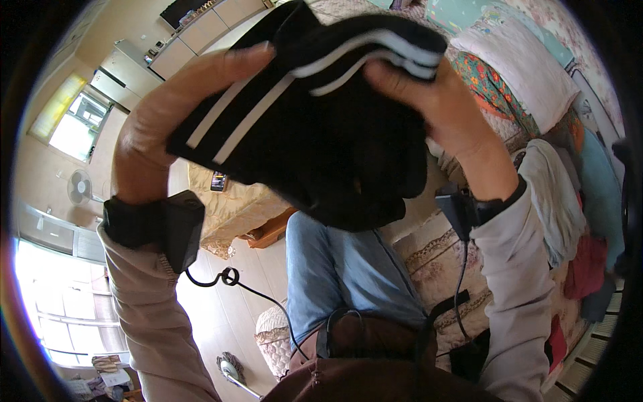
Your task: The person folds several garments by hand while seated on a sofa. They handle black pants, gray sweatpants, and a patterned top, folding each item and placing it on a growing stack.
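Note:
A black garment with white stripes (346,135) is held up in front of me, bunched and hanging over my lap. At its left side my left hand (211,75) grips the cloth, thumb on top and fingers hidden behind it. My right hand (417,95) pinches a striped band at the upper right, with its fingers mostly behind the fabric. Both wrists wear black devices with cables. Below the cloth are my legs in blue jeans (341,271).
A covered table (236,211) with a phone (219,182) stands ahead on the left. On the right lies a bed with a quilt (427,251), a pillow (527,75) and several clothes (547,201). A mop (231,367) is on the floor at lower left.

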